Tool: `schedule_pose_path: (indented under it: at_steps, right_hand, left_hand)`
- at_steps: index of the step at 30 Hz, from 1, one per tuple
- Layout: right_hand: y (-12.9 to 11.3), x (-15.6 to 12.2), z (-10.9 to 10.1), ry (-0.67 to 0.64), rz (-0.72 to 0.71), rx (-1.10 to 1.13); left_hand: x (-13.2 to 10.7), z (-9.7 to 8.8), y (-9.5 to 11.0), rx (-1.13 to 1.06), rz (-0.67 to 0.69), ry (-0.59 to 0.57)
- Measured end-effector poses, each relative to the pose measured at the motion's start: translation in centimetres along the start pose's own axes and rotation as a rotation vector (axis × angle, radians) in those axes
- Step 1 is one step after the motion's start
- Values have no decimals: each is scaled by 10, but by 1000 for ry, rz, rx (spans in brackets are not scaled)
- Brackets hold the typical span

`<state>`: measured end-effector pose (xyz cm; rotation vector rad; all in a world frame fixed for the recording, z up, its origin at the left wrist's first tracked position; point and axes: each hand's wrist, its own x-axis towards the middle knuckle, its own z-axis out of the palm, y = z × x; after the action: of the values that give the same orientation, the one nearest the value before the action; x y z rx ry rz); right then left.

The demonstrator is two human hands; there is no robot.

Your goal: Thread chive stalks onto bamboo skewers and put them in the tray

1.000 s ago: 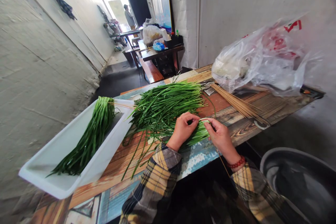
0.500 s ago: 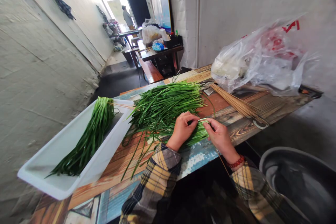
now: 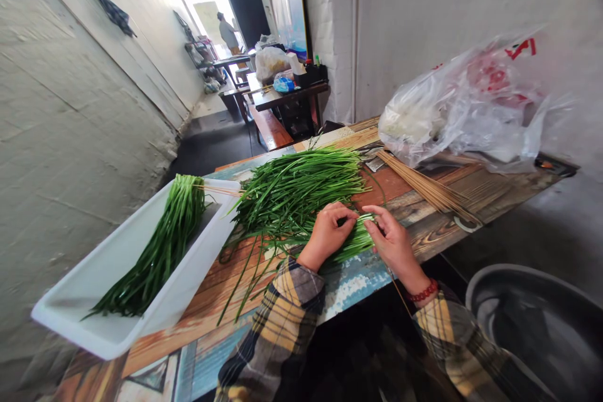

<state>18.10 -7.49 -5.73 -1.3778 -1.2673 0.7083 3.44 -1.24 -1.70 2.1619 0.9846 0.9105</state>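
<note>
My left hand (image 3: 330, 230) is closed, thumb and forefinger pinched on garlic chives at the pale stem ends of a small bunch (image 3: 355, 244) near the table's front edge. Just right of it is my right hand (image 3: 392, 242), its thumb and forefinger spread apart beside the stem tips. A thin bamboo skewer (image 3: 399, 292) sticks out below the right palm; the lower fingers around it are mostly hidden. Beyond both hands lies a big pile of green chives (image 3: 301, 188). More chives (image 3: 164, 251), gathered at their pale ends on skewers, lie in a white tray (image 3: 61, 313) on the left.
Loose bamboo skewers (image 3: 419, 183) lie at the right of the wooden table (image 3: 198, 301). Behind them sits a clear plastic bag (image 3: 461, 107). A grey tub (image 3: 532, 320) stands below on the right. A person (image 3: 228, 31) is far back by the doorway.
My right thumb and forefinger have moved apart from the stem ends they were touching, the forefinger lifting up. My left hand is almost still.
</note>
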Motion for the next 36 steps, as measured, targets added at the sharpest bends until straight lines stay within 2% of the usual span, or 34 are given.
schedule_pose_path:
  at_steps: [7,15,23,26,30,33,36]
  right_hand:
    - [0,-1,1,-20,17,22]
    - [0,0,0,-3,-8,-46]
    - [-12,2,-2,-86,-8,75]
    - [-20,7,-12,-170,-37,62]
    - [-34,22,-26,-212,-153,-47]
    - [-56,38,-23,-237,-318,-182]
    - [-85,55,-11,-212,-450,-282]
  left_hand:
    - [0,0,-1,-29,-34,18]
    - [-1,-1,-1,-65,39,-58]
    - [-1,-9,5,-162,-83,-169]
    - [3,-21,5,-242,-165,-99]
    - [14,-51,12,-304,-190,71]
    - [20,-76,22,-347,-188,194]
    - [20,-96,31,-428,-191,318]
